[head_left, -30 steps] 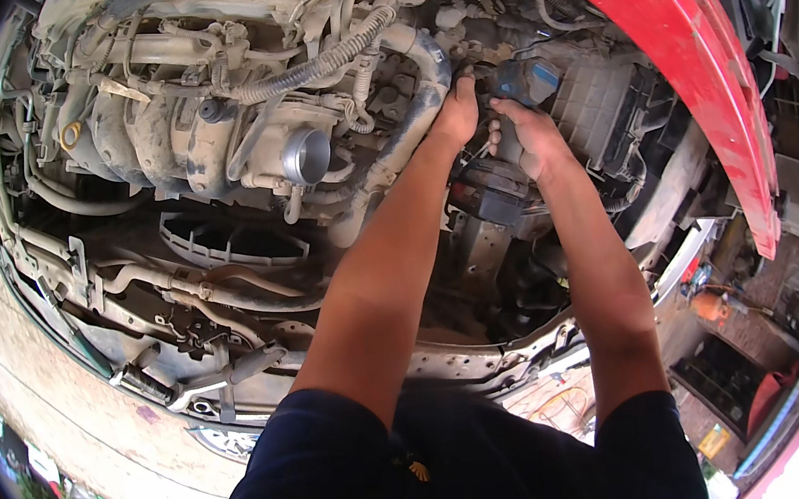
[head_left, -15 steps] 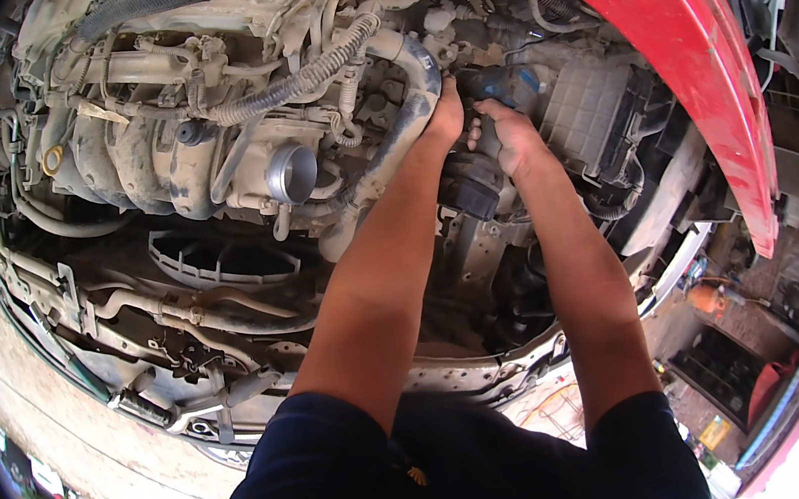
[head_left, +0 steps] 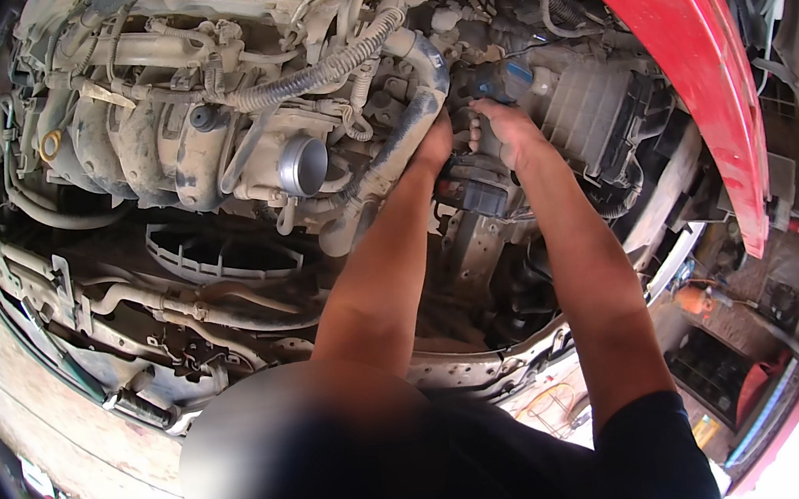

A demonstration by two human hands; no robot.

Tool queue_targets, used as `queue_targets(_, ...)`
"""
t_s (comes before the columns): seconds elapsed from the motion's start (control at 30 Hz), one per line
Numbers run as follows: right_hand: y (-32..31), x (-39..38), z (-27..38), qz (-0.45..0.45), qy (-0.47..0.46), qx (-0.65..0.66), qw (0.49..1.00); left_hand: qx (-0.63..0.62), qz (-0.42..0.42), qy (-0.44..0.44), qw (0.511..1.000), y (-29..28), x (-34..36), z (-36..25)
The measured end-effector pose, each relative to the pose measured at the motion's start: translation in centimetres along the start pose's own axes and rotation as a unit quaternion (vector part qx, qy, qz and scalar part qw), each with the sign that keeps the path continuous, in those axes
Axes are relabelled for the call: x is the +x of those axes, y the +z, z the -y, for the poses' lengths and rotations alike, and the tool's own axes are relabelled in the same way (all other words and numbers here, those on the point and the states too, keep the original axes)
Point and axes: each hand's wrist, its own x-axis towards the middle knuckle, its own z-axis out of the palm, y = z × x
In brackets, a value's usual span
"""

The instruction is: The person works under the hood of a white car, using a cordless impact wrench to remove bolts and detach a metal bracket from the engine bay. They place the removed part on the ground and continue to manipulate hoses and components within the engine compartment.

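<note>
I reach with both arms into a dusty car engine bay. My left hand (head_left: 435,147) is down beside a thick bent hose (head_left: 423,103); its fingers are hidden behind and below the hose. To its right, my right hand (head_left: 510,137) is closed, fingertips curled toward the left hand. Whatever lies within its fingers is too dark and small to make out. Just beyond the right hand is a part with a blue piece (head_left: 518,77). Below both hands sits a dark plastic component (head_left: 480,198) on a metal bracket.
Left of my arms are the intake manifold (head_left: 146,162), an open metal throttle body (head_left: 304,166) and a corrugated conduit (head_left: 325,67). A ribbed plastic box (head_left: 588,106) stands right of my hand. A red body panel (head_left: 688,60) curves along the right.
My left hand has drawn slightly nearer and deeper beside the hose, so less of it shows. The right hand stays nearly in place. A pale blur covers my left sleeve.
</note>
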Motion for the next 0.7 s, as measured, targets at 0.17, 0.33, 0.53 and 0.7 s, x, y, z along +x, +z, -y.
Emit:
queue_targets(0.17, 0.0, -0.1, -0.1, -0.009, -0.002, 0.001, 1.000, 0.130, 0.060, 0.042, 0.989, -1.2, -0.5, -0.2)
queue_targets(0.33, 0.1, 0.3, -0.3, -0.003, -0.015, -0.016, 1.000, 0.073, -0.030, 0.071, 0.994, 0.4, -0.2, 1.1)
queue_targets(0.53, 0.2, 0.2, -0.2, -0.013, -0.008, -0.014, 1.000, 0.061, -0.026, 0.061, 0.996, 0.3, -0.1, 0.9)
queue_targets(0.7, 0.5, 0.5, -0.9, -0.036, -0.010, -0.020, 0.999, 0.091, 0.002, 0.065, 0.994, 0.1, -0.7, 0.2)
